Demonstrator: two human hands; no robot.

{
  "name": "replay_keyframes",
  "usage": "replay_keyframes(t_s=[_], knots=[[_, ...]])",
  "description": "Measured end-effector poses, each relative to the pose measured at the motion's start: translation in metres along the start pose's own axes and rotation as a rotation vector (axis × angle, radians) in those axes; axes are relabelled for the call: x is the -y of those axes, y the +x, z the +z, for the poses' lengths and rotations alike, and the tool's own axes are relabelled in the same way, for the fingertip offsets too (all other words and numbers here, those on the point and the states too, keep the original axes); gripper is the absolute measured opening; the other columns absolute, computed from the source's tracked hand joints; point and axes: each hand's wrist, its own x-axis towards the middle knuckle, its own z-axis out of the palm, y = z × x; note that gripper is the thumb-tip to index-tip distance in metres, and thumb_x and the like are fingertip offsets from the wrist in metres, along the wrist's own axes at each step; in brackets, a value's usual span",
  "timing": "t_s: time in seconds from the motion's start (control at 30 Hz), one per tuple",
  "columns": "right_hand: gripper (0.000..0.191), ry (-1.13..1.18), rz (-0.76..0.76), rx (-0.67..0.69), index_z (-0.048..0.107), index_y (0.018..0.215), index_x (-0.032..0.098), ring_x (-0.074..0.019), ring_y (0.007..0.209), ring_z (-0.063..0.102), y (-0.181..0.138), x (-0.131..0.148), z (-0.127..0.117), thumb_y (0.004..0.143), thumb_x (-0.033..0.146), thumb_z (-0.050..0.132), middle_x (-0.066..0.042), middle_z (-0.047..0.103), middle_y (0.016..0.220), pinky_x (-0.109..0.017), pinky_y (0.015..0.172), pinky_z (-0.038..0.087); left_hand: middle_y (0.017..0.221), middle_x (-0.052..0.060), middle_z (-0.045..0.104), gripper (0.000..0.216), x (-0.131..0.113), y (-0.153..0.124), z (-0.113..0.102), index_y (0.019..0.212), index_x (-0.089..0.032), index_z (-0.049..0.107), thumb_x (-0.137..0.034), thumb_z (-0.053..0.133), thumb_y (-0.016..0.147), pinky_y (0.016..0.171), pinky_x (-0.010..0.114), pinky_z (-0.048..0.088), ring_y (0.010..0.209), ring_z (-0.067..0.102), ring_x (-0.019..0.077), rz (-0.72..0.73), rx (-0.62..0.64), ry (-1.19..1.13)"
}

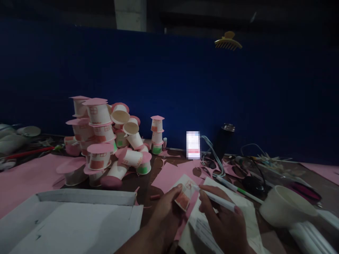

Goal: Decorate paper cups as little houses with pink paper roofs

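Note:
My left hand [165,208] is closed round a small white paper cup [186,193], tilted, with a red window and a red-coloured patch drawn on its side. In my right hand [225,218] is a white marker pen [217,198], its tip at the drawn window on the cup. Beneath my hands lie white paper sheets [245,208] and pink paper [171,174]. A red cap [155,197] rests on the table left of the cup.
Stacked, toppled paper cups with pink paper roofs [97,132] stand left of centre. A white box lid [79,195] is at front left. A lit phone [193,145], cable [212,150], dark bottle [225,139] and larger white cup [284,206] lie centre to right.

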Motion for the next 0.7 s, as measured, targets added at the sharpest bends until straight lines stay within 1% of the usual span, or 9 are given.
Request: replay_keyframes(t_s=[0.07,0.13,0.27,0.4,0.5,0.6,0.7], knots=[[0.017,0.010,0.000,0.018,0.065,0.095,0.021,-0.0172,0.069,0.069,-0.0008,-0.0006,0.0001,0.090,0.032,0.053,-0.005,0.071,0.084,-0.025,0.063,0.055,0.086,0.013,0.073,0.025,-0.0001,-0.0007,0.0007,0.095,-0.006,0.067,-0.027,0.059,0.083,0.086,0.030,0.048,0.089,0.068,0.0229,0.008,0.013,-0.003],[0.015,0.011,0.002,0.030,0.065,0.095,0.021,-0.0166,0.070,0.069,-0.0012,-0.0011,0.0002,0.090,0.031,0.054,-0.004,0.070,0.085,-0.026,0.067,0.056,0.087,0.014,0.073,0.026,-0.0003,-0.0013,0.0016,0.094,-0.005,0.067,-0.027,0.059,0.083,0.086,0.030,0.049,0.088,0.068,0.0225,0.009,0.017,-0.008],[0.014,0.007,-0.024,0.030,0.064,0.095,0.022,-0.0172,0.075,0.070,-0.0013,-0.0019,0.0006,0.090,0.030,0.054,-0.002,0.069,0.083,-0.027,0.074,0.055,0.087,0.013,0.073,0.025,-0.0007,-0.0018,0.0029,0.094,-0.005,0.067,-0.026,0.062,0.081,0.086,0.030,0.049,0.084,0.069,0.0213,0.011,-0.051,-0.013],[0.014,0.017,-0.028,0.031,0.064,0.096,0.022,-0.0170,0.074,0.070,-0.0028,-0.0029,0.0012,0.090,0.029,0.054,-0.003,0.069,0.085,-0.025,0.067,0.055,0.087,0.014,0.072,0.025,-0.0007,-0.0023,0.0035,0.094,-0.004,0.066,-0.025,0.058,0.083,0.086,0.031,0.049,0.086,0.068,0.0221,0.020,0.006,-0.013],[0.014,0.017,-0.028,0.037,0.064,0.095,0.022,-0.0165,0.072,0.069,-0.0036,-0.0029,0.0015,0.090,0.029,0.054,-0.003,0.069,0.084,-0.024,0.064,0.054,0.087,0.014,0.072,0.025,-0.0008,-0.0024,0.0032,0.093,-0.005,0.066,-0.026,0.057,0.084,0.088,0.031,0.048,0.089,0.068,0.0234,0.037,0.007,0.013],[0.014,0.018,-0.042,0.042,0.064,0.095,0.022,-0.0168,0.073,0.069,-0.0031,-0.0018,0.0017,0.090,0.029,0.054,-0.003,0.069,0.084,-0.026,0.066,0.055,0.084,0.012,0.072,0.019,-0.0009,-0.0012,0.0017,0.088,-0.008,0.066,-0.025,0.059,0.083,0.088,0.032,0.047,0.087,0.068,0.0232,0.061,-0.030,0.035],[0.014,0.027,-0.042,0.044,0.064,0.095,0.021,-0.0177,0.074,0.070,-0.0026,-0.0010,0.0025,0.090,0.029,0.054,-0.003,0.069,0.082,-0.027,0.071,0.055,0.083,0.011,0.072,0.018,-0.0008,0.0001,-0.0002,0.088,-0.008,0.066,-0.025,0.060,0.082,0.088,0.032,0.047,0.086,0.068,0.0230,0.067,-0.051,0.032]])
